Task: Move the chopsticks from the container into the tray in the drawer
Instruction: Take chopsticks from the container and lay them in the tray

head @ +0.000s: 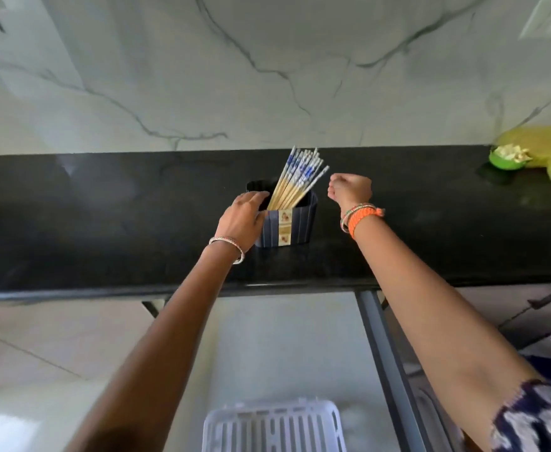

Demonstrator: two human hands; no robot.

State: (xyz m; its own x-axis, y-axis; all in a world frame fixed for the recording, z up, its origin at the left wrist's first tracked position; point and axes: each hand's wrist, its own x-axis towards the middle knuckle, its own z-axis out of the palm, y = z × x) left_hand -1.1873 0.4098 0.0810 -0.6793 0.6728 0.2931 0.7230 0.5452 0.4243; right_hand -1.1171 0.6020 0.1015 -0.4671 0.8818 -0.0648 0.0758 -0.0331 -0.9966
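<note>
A: Where are the wooden chopsticks with blue-and-white patterned tops (295,181) to be found?

B: They are bunched in the dark blue striped container with a cream label (288,225), fanned and leaning toward the right. The container is set on the black polished stone countertop (104,230), about midway between its back edge and its front edge.

A: And how are the hands placed?

B: The left hand (243,220) is laid against the container's left side, fingers curved over its rim, so it is taken to be steadied. The right hand (350,190) is held just beside the chopstick tops, apart from them, with fingers curled in on nothing. No chopstick is gripped yet.

A: What could go wrong?

B: The bundle is loose and tilted. If only a few sticks are pinched, the rest could be dragged out and scattered across the countertop, or rolled off its front edge. The container could also be tipped rightward if the sticks are pulled sideways and the left hand's hold is slackened.

A: And the destination?

B: The white slotted plastic tray (274,425) is seen below the front edge, in the open grey-lined drawer (300,353). Only part of it is in view, so sticks carried unevenly could be dropped beside it or caught crosswise on its rim.
</note>
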